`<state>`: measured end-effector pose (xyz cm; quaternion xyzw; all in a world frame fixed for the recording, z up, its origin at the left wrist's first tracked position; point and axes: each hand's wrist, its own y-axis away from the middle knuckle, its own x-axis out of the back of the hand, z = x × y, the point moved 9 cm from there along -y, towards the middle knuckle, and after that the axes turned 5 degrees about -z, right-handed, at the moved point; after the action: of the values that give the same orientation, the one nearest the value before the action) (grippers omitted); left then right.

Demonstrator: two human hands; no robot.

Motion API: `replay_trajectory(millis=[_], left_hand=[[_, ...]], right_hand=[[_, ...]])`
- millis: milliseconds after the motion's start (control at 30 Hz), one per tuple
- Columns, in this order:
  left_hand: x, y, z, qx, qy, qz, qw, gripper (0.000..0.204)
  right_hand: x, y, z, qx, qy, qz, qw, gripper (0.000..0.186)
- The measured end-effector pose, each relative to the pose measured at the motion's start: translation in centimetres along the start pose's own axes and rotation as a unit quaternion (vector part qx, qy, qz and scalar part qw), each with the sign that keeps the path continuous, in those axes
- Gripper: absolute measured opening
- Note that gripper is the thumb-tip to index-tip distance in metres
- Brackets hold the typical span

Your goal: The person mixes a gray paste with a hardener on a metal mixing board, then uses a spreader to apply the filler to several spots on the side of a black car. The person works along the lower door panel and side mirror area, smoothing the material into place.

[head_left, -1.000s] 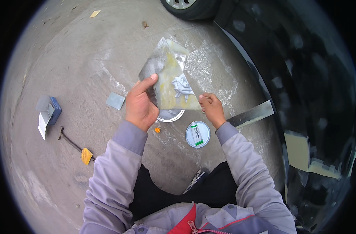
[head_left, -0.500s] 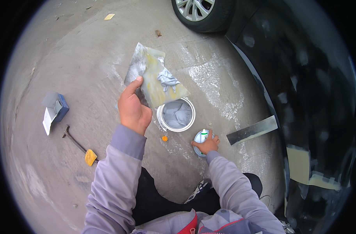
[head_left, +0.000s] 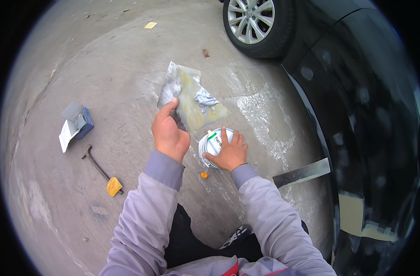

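My left hand (head_left: 171,138) grips a thin, stained mixing sheet (head_left: 187,94) by its lower left edge, thumb on top. A dollop of grey putty (head_left: 205,100) sits on the sheet's right part. My right hand (head_left: 230,152) is spread over a round, pale lid (head_left: 212,148) on top of the putty can (head_left: 202,153), fingers across it and thumb at the near rim. A white tube with a green band (head_left: 213,136) lies on the lid, partly covered by my fingers. The can's contents are hidden. Close by on the ground is a small orange cap (head_left: 204,175).
A black car panel (head_left: 362,115) with sanded patches and a wheel (head_left: 251,23) border the right side. A flat metal strip (head_left: 302,172) lies beside the car. At left are an opened blue box (head_left: 83,123) and a hammer (head_left: 98,163) with a yellow block (head_left: 113,186).
My right hand has carried the lid and tube left and up from the ground onto the can, covering the grey putty inside. My left hand still holds the sheet. The view has shifted slightly.
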<state>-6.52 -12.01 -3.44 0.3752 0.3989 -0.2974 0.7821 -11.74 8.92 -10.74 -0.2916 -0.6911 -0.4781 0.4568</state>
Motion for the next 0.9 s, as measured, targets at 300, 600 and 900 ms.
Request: replay_trajectory(millis=[300,600,900], left_hand=[[0.9,-0.6,0.2,0.003,-0.008,0.014,1.0,0.029],[1.0,0.3,-1.1,-0.032,-0.088,0.042,0.995,0.026],[-0.5,2.2,-5.0,-0.055,-0.211,-0.02,0.976,0.032]], right_hand=[[-3.1,-0.2,1.3,0.052,-0.063,0.209,0.975,0.075],[5.5,4.5,4.9,0.06,-0.28,0.111,0.952,0.049],[11.3,8.9,5.1,0.099,-0.247,0.13,0.955,0.055]])
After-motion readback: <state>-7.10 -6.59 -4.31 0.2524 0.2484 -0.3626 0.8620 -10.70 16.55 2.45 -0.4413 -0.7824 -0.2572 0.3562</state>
